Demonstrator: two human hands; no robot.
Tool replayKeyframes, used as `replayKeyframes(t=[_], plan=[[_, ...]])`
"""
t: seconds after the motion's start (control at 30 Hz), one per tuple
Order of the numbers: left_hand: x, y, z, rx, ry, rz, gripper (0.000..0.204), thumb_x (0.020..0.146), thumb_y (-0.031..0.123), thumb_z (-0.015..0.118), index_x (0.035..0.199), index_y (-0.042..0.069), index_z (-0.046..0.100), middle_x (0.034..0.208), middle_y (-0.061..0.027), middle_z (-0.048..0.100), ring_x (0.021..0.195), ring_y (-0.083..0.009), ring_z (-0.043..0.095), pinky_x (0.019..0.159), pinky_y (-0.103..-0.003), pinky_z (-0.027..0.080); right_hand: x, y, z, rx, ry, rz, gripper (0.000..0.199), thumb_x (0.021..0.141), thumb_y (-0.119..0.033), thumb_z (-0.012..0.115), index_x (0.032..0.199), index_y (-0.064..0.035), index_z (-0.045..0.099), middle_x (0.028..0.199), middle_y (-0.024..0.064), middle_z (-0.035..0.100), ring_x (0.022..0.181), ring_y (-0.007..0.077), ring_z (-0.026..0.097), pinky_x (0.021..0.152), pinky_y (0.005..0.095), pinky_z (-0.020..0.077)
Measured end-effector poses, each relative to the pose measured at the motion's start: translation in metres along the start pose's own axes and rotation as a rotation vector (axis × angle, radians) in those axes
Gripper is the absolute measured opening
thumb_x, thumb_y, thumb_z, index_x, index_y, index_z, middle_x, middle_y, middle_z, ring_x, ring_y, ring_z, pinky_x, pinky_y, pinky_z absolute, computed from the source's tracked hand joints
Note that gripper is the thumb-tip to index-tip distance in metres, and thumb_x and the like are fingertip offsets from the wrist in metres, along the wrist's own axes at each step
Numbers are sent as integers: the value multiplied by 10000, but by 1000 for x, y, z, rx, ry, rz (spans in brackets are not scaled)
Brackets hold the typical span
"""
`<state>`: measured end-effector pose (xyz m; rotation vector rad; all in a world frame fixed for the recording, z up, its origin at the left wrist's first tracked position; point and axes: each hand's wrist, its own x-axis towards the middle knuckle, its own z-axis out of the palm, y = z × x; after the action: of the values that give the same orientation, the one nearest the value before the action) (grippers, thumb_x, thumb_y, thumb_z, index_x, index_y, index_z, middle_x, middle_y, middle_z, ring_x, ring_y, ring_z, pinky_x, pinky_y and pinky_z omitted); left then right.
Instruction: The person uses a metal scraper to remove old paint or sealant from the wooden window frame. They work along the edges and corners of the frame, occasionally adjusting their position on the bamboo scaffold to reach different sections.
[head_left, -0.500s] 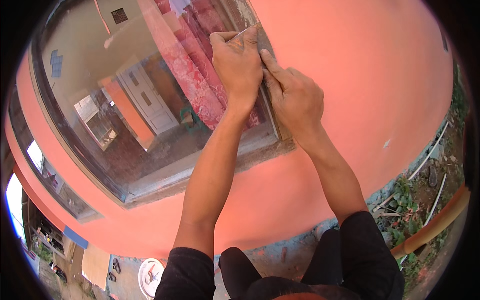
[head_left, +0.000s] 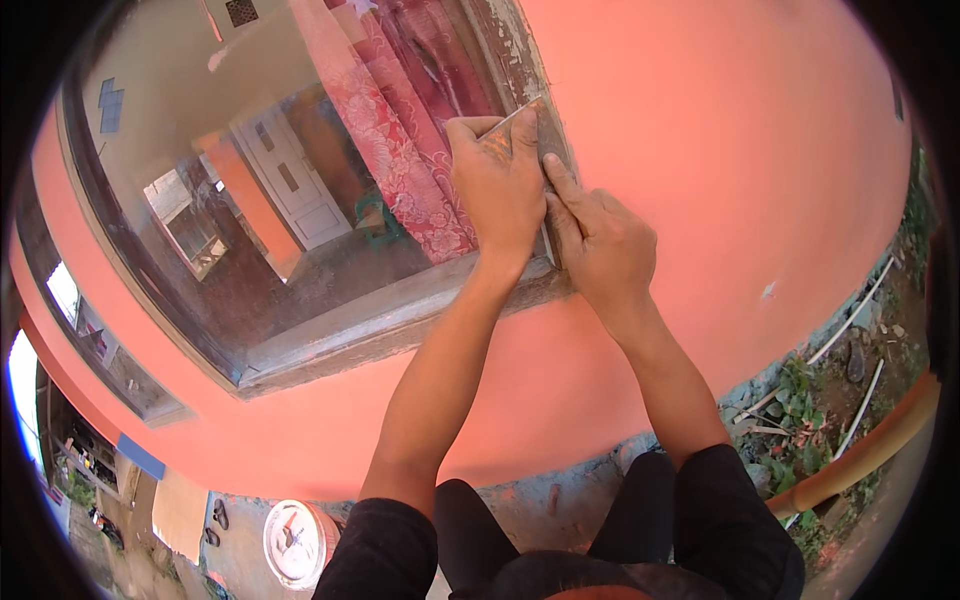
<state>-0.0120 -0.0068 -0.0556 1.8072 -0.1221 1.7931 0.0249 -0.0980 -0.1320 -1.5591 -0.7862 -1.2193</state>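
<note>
A thin flat scraper blade (head_left: 522, 112) is lying pressed against the right edge of the window frame (head_left: 520, 60), its pale metal edge slanting up toward the upper right. It is sitting under the fingers of the left hand (head_left: 497, 185), mostly hidden by them, with only the top strip showing. The weathered grey wooden frame is showing flaked, worn paint where the blade is touching it

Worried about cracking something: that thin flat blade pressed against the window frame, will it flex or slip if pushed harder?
The thin blade probably flexes: it looks slim and flat. It may skid, since the left hand pins it on rough, flaking window frame. The glass pane alongside is likely fragile.
</note>
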Motion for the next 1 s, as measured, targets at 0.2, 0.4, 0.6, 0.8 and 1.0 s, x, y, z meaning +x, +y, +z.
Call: replayKeyframes(t=[0.2,0.4,0.6,0.8,1.0], plan=[[2,2,0,-95,1,-29,412,935,339,741,955,-12,527,804,-166,635,753,-244,621,697,-396,498,5,-6,-7,3,-5,3,339,936,-306,708,1275,-299,716,567,30,468,461,185,453,444,356,380],[-7,0,-2,-65,-6,-59,387,932,304,742,951,-16,525,801,-164,643,740,-257,620,692,-406,501,2,-12,-20,38,-106,49,315,960,-229,693,1273,-205,721,618,71,574,512,196,514,528,345,444],[16,9,-1,-68,-7,-34,350,927,259,736,950,-22,528,801,-180,648,747,-284,643,699,-420,506,21,-20,-19,157,-119,123,314,970,-215,674,1276,-156,711,867,138,743,670,214,693,640,320,525],[12,9,-2,-55,-22,-54,345,925,249,733,943,-29,530,801,-187,650,743,-290,645,698,-424,508,21,-21,-26,90,-172,117,310,973,-213,665,1272,-147,711,948,151,755,804,225,758,718,318,551],[20,11,-3,-65,-15,-43,346,919,252,739,929,-26,533,801,-184,650,724,-284,636,694,-421,508,26,-26,-24,99,-136,113,308,975,-217,663,1273,-154,712,946,157,753,778,218,752,705,316,549]])
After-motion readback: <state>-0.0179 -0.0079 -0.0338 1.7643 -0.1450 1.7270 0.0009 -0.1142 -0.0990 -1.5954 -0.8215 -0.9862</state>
